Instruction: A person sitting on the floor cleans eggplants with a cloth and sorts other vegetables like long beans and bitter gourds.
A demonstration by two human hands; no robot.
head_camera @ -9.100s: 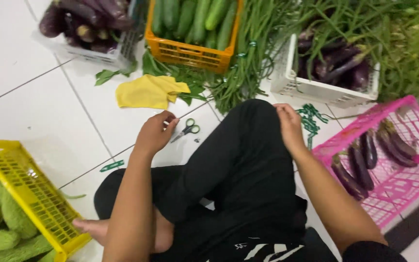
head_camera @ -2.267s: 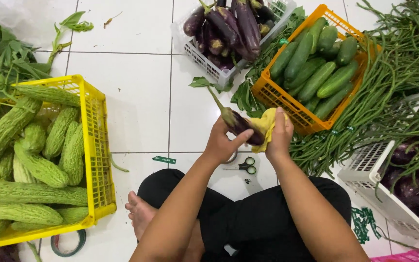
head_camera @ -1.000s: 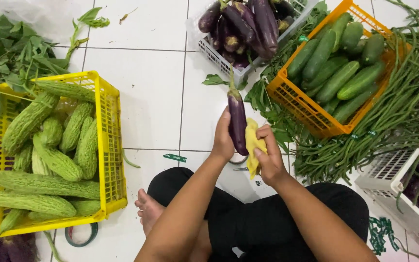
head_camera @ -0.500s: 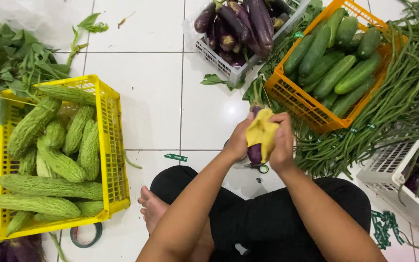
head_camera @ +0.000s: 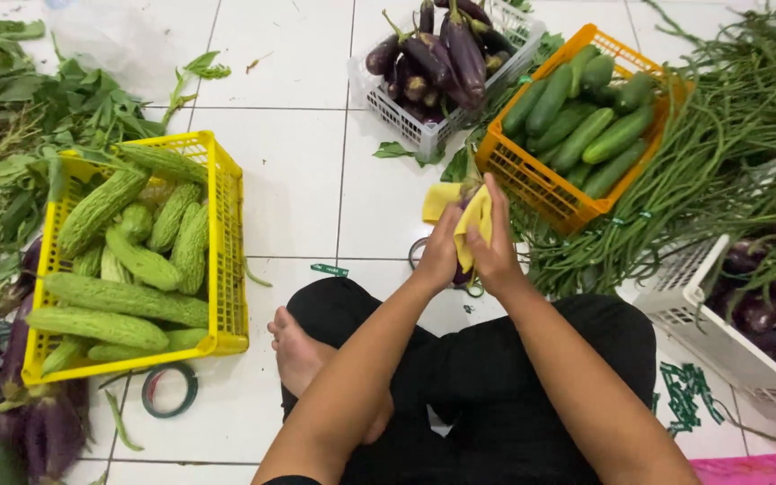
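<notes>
yellow cloth [head_camera: 475,224] sits pressed between both hands above the lap, near the orange crate [head_camera: 532,180]; left hand [head_camera: 439,253] and right hand [head_camera: 496,251] fingers close around it, hiding what's wrapped inside.

The person sits cross-legged on the floor in black trousers [head_camera: 496,377] of plain, matte cloth, creased over the knees. Both forearms are bare, with no sleeves, watch or bracelets showing. The left hand [head_camera: 439,256] and the right hand [head_camera: 498,251] wear no gloves or rings. One bare foot [head_camera: 303,355] shows at nine o'clock from the lap, without sock or shoe.
</notes>
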